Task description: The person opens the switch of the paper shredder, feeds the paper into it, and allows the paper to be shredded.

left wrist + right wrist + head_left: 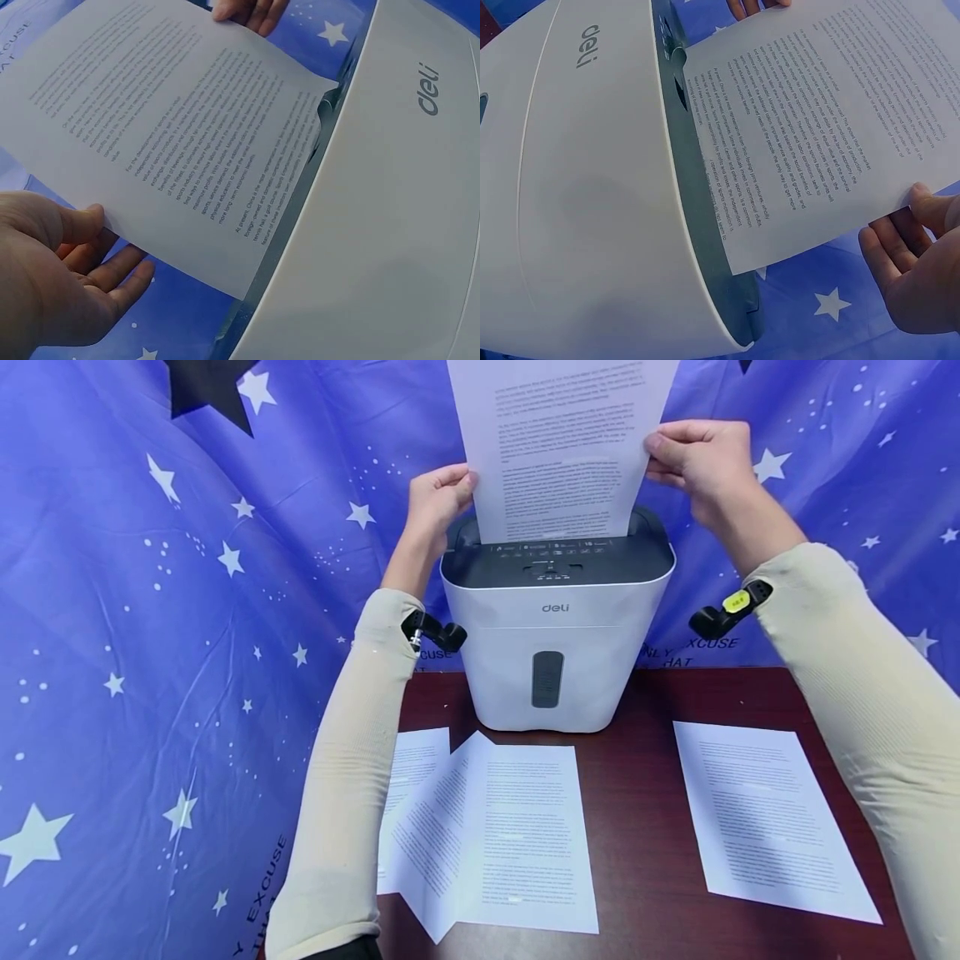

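Observation:
A printed sheet of paper [566, 452] stands upright at the top of a white paper shredder [555, 610] with a dark grey lid. Its lower edge meets the slot area; how deep it sits there I cannot tell. My left hand [438, 506] pinches the sheet's left edge between thumb and fingers. On the opposite edge my right hand [708, 464] pinches it the same way, slightly higher. Both wrist views show thumbs on the printed face, as with the left hand [67, 262] and the right hand [922, 255]. The sheet's top runs out of the head view.
Several printed sheets [525, 843] overlap on the dark red table [637, 827] in front of the shredder. Another printed sheet [772, 818] lies alone at the right. A blue curtain [187, 610] with white stars hangs behind and along the left side.

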`<state>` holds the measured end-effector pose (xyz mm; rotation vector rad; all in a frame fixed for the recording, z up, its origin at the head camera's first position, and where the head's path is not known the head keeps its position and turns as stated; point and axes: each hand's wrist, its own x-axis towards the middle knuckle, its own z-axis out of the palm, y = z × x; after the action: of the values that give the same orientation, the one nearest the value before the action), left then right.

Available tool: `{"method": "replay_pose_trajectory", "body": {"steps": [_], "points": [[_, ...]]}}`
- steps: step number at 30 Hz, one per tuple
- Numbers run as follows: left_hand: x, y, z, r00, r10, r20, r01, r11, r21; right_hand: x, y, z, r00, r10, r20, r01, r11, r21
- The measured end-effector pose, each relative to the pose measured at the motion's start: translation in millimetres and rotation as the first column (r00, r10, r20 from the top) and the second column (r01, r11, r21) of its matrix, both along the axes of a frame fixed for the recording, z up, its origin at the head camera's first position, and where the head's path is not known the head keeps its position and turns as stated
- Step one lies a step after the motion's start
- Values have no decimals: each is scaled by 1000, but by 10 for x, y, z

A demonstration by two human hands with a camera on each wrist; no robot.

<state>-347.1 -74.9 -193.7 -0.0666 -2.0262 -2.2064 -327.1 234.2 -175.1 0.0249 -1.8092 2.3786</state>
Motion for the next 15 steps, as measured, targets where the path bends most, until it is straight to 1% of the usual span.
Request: {"method": "replay_pose_trajectory", "body": {"steps": [4,6,9,15], "points": [[-14,1,19,1000,14,1,-14,1000,18,-12,-40,8,1000,14,-10,-15,998,-61],[-17,2,27,1000,18,-11,-18,1000,19,-17,-58,7,1000,21,-14,-22,996,-88],[-10,9,41,1000,18,-8,-18,1000,3,-21,-71,2,1000,20,-11,-21,996,-89],[-3,39,31,1000,13,9,-12,999,-43,-21,-60,-27,1000,2,16,-1,999,-48]]}}
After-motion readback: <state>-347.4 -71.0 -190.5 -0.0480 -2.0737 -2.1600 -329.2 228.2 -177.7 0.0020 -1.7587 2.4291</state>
